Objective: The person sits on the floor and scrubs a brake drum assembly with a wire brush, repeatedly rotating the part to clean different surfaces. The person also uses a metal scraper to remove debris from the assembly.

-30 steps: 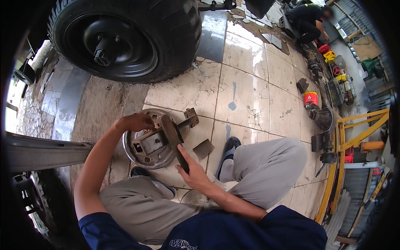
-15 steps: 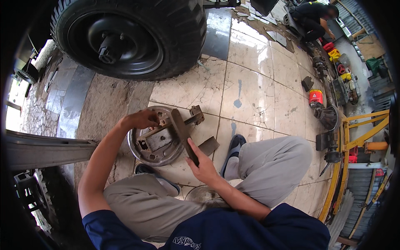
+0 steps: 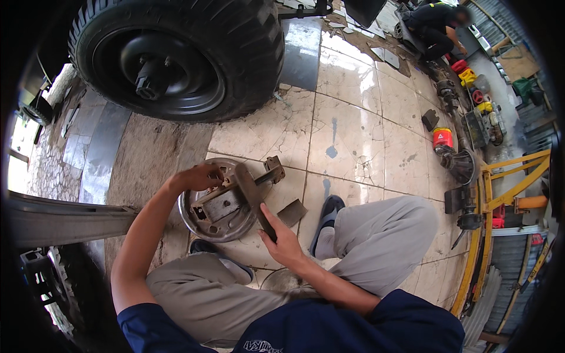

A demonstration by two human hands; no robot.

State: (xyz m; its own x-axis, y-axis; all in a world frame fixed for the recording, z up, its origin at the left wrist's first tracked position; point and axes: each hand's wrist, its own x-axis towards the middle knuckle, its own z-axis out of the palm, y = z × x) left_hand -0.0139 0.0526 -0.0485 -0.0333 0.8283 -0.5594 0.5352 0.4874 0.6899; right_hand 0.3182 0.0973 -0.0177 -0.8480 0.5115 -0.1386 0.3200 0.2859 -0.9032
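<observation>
My right hand (image 3: 282,238) grips the lower end of a curved brown brake lining (image 3: 250,188), thumb on its near side. The strip leans across a long metal bracket (image 3: 272,175) that lies over a round dished metal plate (image 3: 231,230) on the floor between my feet. My left hand (image 3: 203,176) is at the far left of the bracket, over the plate's rim, its fingers curled; what they pinch is hidden. Beside the plate, to the right, a flat dark curved piece (image 3: 292,212) lies on the tiles.
A large black tyred wheel (image 3: 259,70) stands ahead. To the left a grey metal beam (image 3: 70,219) reaches in. At right are a red tin (image 3: 442,139), a bell-shaped metal part (image 3: 462,165) and a yellow frame (image 3: 484,217). Another person (image 3: 432,26) crouches at the far right.
The scene sits slightly lower and left in view. The brake lining in my right hand has tilted and slid a little toward me over the bracket. My left hand stays by the bracket.
</observation>
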